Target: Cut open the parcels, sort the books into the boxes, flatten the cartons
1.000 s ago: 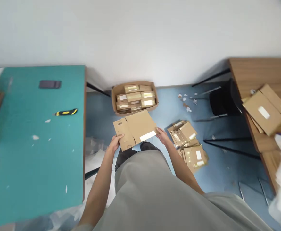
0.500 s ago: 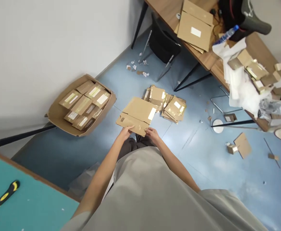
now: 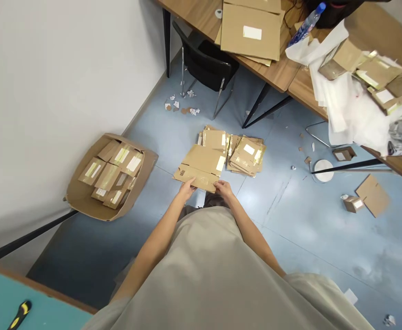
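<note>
A flattened cardboard box [image 3: 202, 161] with a white label is held in front of my body. My left hand [image 3: 187, 188] is closed on its near left edge, and my right hand [image 3: 223, 188] pinches the near right corner. Just beyond it on the floor lie two piles of flattened cartons, a left pile [image 3: 216, 138] partly covered by the held cardboard and a right pile [image 3: 247, 156] with tape and labels. To the left, a large open carton [image 3: 79, 201] holds several small closed boxes [image 3: 108, 176].
A black chair [image 3: 209, 64] and a wooden table [image 3: 272, 75] stand ahead, the table bearing cardboard sheets [image 3: 250, 27], a bottle [image 3: 306, 25] and white wrapping [image 3: 355, 112]. Paper scraps [image 3: 194, 111] litter the floor. A yellow-black utility knife [image 3: 20, 315] lies on the teal tabletop [image 3: 49, 307].
My view has turned and shifted, so the table and the large carton appear displaced. Both hands keep hold of the flattened box, which now appears slightly nearer the left floor pile.
</note>
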Action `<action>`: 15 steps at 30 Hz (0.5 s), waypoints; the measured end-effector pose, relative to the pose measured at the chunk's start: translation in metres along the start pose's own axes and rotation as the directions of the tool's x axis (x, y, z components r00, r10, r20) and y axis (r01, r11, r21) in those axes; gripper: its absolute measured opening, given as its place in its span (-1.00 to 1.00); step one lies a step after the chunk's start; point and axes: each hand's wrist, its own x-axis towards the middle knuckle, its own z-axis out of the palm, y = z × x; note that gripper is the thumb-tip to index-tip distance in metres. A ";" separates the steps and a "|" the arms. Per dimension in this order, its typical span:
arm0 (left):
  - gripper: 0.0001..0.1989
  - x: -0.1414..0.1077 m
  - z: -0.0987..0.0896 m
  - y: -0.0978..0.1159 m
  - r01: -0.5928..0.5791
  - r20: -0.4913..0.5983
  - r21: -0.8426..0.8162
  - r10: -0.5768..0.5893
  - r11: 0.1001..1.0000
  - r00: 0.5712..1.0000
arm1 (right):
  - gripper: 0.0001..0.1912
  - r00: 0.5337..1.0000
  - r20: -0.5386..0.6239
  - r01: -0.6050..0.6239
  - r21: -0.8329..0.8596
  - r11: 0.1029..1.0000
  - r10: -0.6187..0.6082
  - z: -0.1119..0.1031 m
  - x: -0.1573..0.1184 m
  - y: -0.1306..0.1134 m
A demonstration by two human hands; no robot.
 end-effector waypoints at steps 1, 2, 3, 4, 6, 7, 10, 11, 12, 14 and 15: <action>-0.61 0.009 0.015 0.009 -0.027 -0.050 0.011 0.027 1.000 0.998 | -0.68 1.000 -0.009 0.011 -0.012 1.000 -0.012 -0.009 0.015 -0.013; -0.60 0.019 0.030 0.018 -0.052 -0.102 0.026 0.055 0.998 0.993 | -0.67 1.000 -0.016 0.022 -0.026 0.999 -0.022 -0.019 0.030 -0.026; -0.59 0.029 0.043 0.027 -0.072 -0.149 0.048 0.078 0.996 0.986 | -0.67 0.999 -0.019 0.029 -0.042 0.999 -0.030 -0.029 0.045 -0.039; -0.59 0.040 0.055 0.035 -0.084 -0.187 0.076 0.097 0.994 0.978 | -0.67 0.999 -0.020 0.034 -0.060 0.998 -0.035 -0.038 0.060 -0.050; -0.58 0.060 0.074 0.050 -0.089 -0.229 0.144 0.121 0.986 0.966 | -0.65 0.999 -0.017 0.037 -0.103 0.994 -0.039 -0.055 0.089 -0.072; -0.57 0.070 0.082 0.056 -0.084 -0.234 0.182 0.126 0.980 0.964 | -0.65 0.999 -0.016 0.038 -0.127 0.991 -0.041 -0.063 0.104 -0.081; -0.53 0.100 0.099 0.068 -0.058 -0.210 0.306 0.127 0.950 0.969 | -0.62 0.998 -0.026 0.042 -0.203 0.978 -0.049 -0.082 0.148 -0.103; -0.54 0.111 0.103 0.071 -0.053 -0.194 0.350 0.128 0.935 0.973 | -0.61 0.998 -0.035 0.043 -0.227 0.973 -0.053 -0.086 0.164 -0.107; -0.56 0.123 0.106 0.073 -0.052 -0.178 0.397 0.133 0.916 0.975 | -0.60 0.997 -0.046 0.043 -0.251 0.967 -0.057 -0.090 0.180 -0.110; -0.62 0.153 0.112 0.075 -0.072 -0.139 0.503 0.163 0.861 0.977 | -0.59 0.995 -0.074 0.042 -0.291 0.956 -0.067 -0.096 0.216 -0.108; -0.64 0.172 0.115 0.074 -0.091 -0.118 0.557 0.187 0.825 0.975 | -0.59 0.993 -0.089 0.042 -0.307 0.951 -0.072 -0.098 0.236 -0.104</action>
